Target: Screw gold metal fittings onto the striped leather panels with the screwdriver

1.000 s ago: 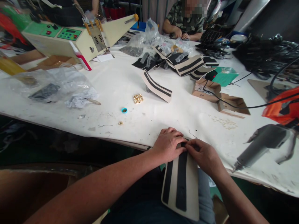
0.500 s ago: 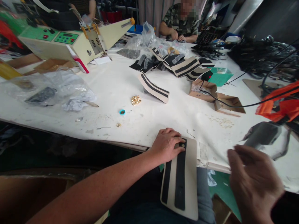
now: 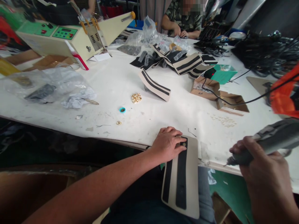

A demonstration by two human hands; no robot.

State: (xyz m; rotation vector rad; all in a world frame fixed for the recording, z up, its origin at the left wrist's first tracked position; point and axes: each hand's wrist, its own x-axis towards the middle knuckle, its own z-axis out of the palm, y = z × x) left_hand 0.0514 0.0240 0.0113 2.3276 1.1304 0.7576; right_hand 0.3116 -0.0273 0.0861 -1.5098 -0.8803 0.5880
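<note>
My left hand lies curled over the top of a beige panel with two black stripes. The panel rests half on the table's near edge and half on my lap. A small brass fitting shows on the right stripe beside my fingers. My right hand is closed round a grey hand-held power tool, lifted off the table to the right, its tip pointing left toward the panel but apart from it.
On the white table lie a pile of brass fittings, a blue cap, more striped panels, cardboard boxes, a green box, plastic bags and a cream machine. Another person works at the far side.
My right hand left the panel, swung right to the grey tool and now grips it, raised off the table. The left hand stayed on the panel.
</note>
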